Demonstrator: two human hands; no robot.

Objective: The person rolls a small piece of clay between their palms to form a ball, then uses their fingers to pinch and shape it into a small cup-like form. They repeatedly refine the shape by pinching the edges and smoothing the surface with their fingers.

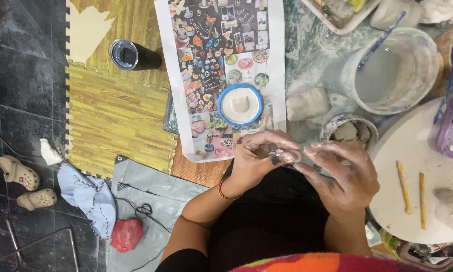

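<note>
Head view shows the left hand and right hand, both grips closed, pinching a small pale clay lump above the lap, just below the blue-rimmed round dish, apparently mid-shaping and calling for gentle fingertip pressure.

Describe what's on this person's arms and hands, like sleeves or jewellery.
Both forearms are bare, with no sleeves showing. The left hand has a thin red beaded bracelet at the wrist. The right hand wears nothing visible. Both hands are smeared with pale wet clay, fingers especially.
</note>
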